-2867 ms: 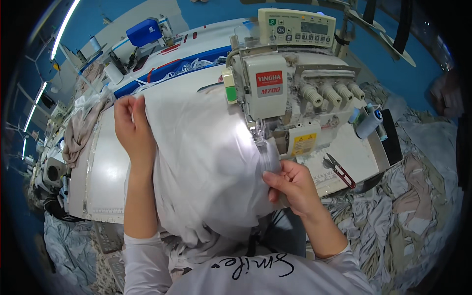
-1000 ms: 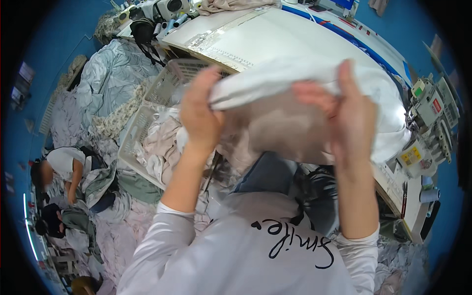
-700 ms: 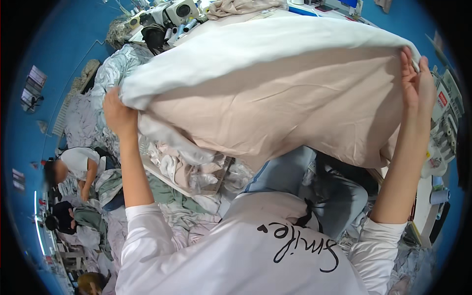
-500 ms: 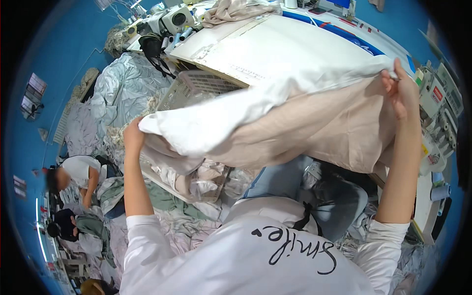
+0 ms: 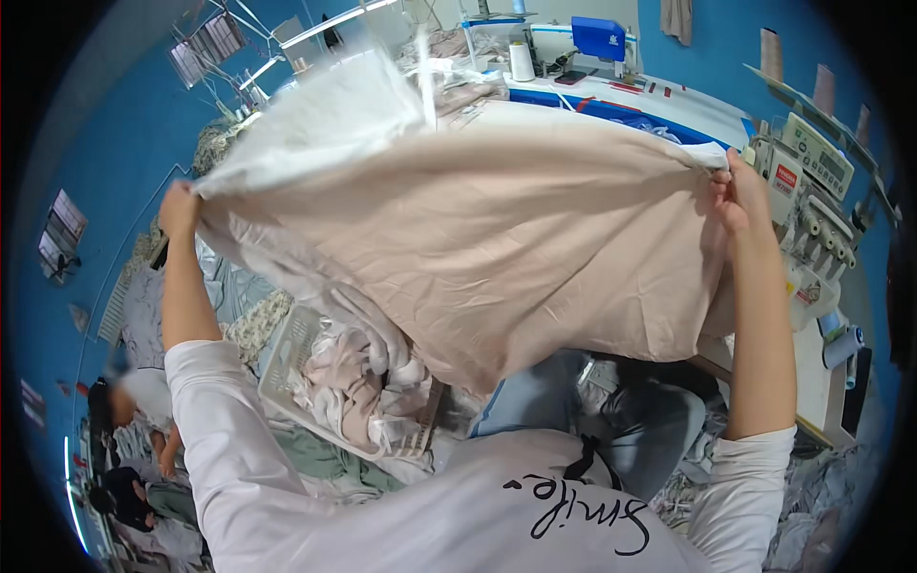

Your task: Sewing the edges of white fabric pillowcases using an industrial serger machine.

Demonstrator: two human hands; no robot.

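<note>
A large fabric piece (image 5: pixel 497 248), beige on one side and white on the other, hangs spread between my two raised arms. My left hand (image 5: pixel 179 210) is closed on its left end, slightly smeared by motion. On the other side, my right hand (image 5: pixel 735 196) pinches the right corner, where a white edge shows at the fingers. White cloth billows up along the far left of the piece. Its lower edge droops over my lap and hides part of the white table behind. Below the cloth, a plastic basket (image 5: pixel 270 377) holds crumpled beige and white fabric.
An overlock sewing machine (image 5: pixel 812 205) stands close by my right forearm. Thread cones (image 5: pixel 521 62) and a blue machine head (image 5: pixel 599 38) are on the far table. Piles of cloth (image 5: pixel 353 463) cover the floor at left, where another person (image 5: pixel 148 401) bends over.
My left hand has moved outward to the left and up, stretching the fabric wider. The cloth's white part has swung up and away, baring more beige. The view has tilted upward.
</note>
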